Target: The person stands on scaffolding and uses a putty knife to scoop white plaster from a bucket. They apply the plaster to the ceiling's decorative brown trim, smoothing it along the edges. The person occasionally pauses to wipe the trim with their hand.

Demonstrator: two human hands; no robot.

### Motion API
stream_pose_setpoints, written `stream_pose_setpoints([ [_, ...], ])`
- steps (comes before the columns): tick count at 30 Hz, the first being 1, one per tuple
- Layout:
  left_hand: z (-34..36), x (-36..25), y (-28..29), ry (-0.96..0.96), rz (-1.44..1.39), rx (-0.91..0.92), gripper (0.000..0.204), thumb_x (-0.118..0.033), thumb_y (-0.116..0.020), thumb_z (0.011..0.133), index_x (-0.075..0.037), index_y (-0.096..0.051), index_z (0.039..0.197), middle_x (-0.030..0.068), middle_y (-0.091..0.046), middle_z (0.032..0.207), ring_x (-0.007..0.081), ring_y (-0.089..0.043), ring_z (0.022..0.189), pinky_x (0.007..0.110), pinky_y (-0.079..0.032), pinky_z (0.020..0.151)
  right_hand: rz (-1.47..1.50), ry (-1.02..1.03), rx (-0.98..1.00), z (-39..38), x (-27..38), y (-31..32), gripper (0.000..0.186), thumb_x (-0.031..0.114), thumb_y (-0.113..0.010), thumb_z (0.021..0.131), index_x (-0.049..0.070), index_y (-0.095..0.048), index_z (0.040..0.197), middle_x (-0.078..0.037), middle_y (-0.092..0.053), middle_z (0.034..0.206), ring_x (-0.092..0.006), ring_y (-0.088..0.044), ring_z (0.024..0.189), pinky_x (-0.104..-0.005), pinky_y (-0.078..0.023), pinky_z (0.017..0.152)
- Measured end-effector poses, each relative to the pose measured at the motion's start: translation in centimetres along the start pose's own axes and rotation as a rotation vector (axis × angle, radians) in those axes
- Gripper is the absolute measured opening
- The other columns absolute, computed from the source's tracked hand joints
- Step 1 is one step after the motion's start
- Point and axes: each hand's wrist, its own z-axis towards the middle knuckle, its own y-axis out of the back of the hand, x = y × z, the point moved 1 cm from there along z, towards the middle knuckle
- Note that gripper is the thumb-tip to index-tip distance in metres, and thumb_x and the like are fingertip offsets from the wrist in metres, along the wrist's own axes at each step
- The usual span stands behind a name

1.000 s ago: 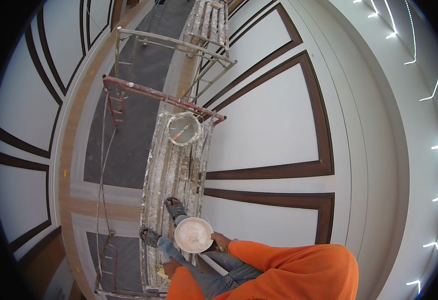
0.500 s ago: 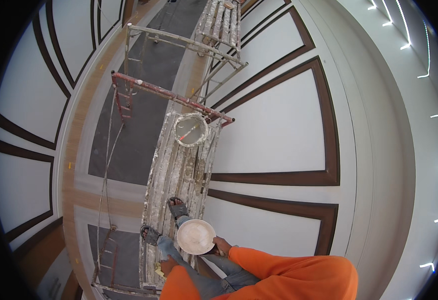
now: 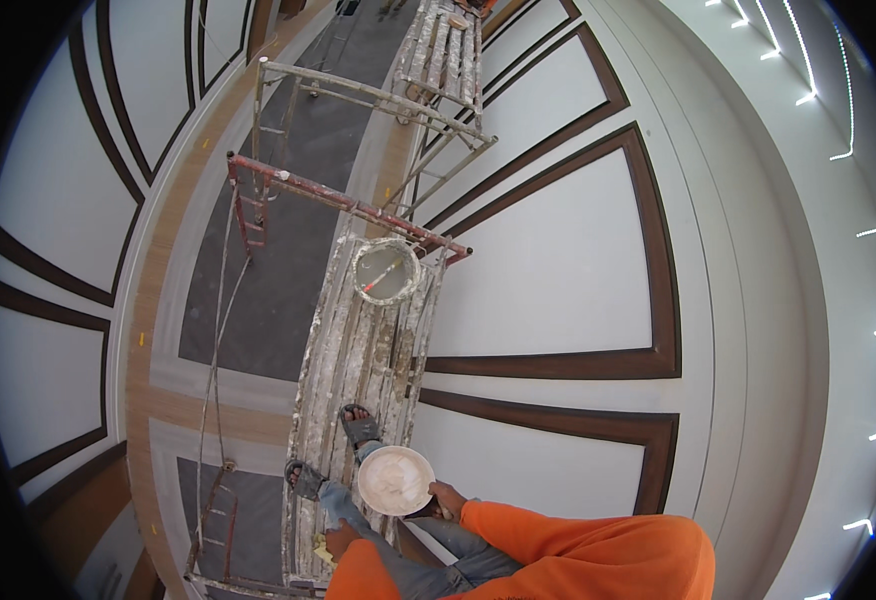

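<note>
My right hand (image 3: 447,500) grips the right side of a round white bowl (image 3: 396,481) of pale, creamy paste. Something dark shows under the bowl beside those fingers; its kind is hidden. Down by my left leg, my left hand (image 3: 341,541) is closed on a small, crumpled yellowish piece (image 3: 323,549), too small to make out. Both my feet, in dark sandals (image 3: 360,425), rest on a paint-splattered plank platform (image 3: 343,370). Farther along the planks stands a crusted bucket (image 3: 386,271) with a red-and-white stick or handle in it.
A red scaffold rail (image 3: 348,203) crosses beyond the bucket, with a paler frame (image 3: 378,97) behind it. More splattered planks (image 3: 440,55) lie farther off. White wall panels with brown trim (image 3: 548,270) run close along the right. Grey covering (image 3: 258,300) lies on the floor below left.
The whole view has tilted slightly, so the platform, bucket and rails sit a little lower. Both hands keep their holds, and the bowl stays over my legs.
</note>
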Motion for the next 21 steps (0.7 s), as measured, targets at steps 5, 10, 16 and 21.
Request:
stream_pose_setpoints([
  [5, 0.3, 0.1, -0.1, 0.037, -0.056, -0.007, 0.057, -0.062, -0.065, 0.089, -0.01, -0.075, 0.109, 0.0103, -0.075, 0.106, 0.0321, -0.071, 0.105, 0.055, -0.053, 0.091, -0.029, 0.002, -0.035, -0.9, 0.9, -1.1, 0.032, 0.032, -0.054, 0.087, 0.011, -0.059, 0.11, -0.002, -0.052, 0.067, -0.013, -0.046, 0.05, -0.0321, -0.045, 0.05],
  [10, 2.0, 1.8, -2.1, -0.006, -0.129, -0.013, 0.057, -0.061, -0.065, 0.088, -0.009, -0.075, 0.11, 0.0122, -0.075, 0.107, 0.0332, -0.071, 0.104, 0.055, -0.053, 0.092, -0.025, 0.015, -0.009, -0.6, 0.5, -1.3, 0.03, 0.032, -0.054, 0.087, 0.01, -0.059, 0.108, -0.003, -0.053, 0.067, -0.0139, -0.046, 0.05, -0.0327, -0.044, 0.05],
  [16, 1.2, 1.1, 0.4, -0.048, -0.037, 0.047, 0.057, -0.057, -0.064, 0.09, -0.006, -0.073, 0.115, 0.0139, -0.075, 0.11, 0.0347, -0.071, 0.104, 0.056, -0.053, 0.092, -0.004, 0.029, -0.048, -0.3, -0.2, -1.7, 0.03, 0.031, -0.055, 0.085, 0.01, -0.059, 0.106, -0.003, -0.052, 0.065, -0.0143, -0.046, 0.049, -0.0329, -0.042, 0.047],
  [21, 0.6, 0.8, 1.6, -0.077, -0.097, 0.085, 0.061, -0.056, -0.063, 0.092, -0.003, -0.071, 0.12, 0.0182, -0.073, 0.118, 0.0369, -0.07, 0.109, 0.057, -0.052, 0.094, 0.09, 0.005, -0.007, -1.2, -1.0, -1.8, 0.03, 0.029, -0.052, 0.086, 0.01, -0.056, 0.109, -0.003, -0.053, 0.064, -0.0134, -0.044, 0.045, -0.0316, -0.04, 0.043],
])
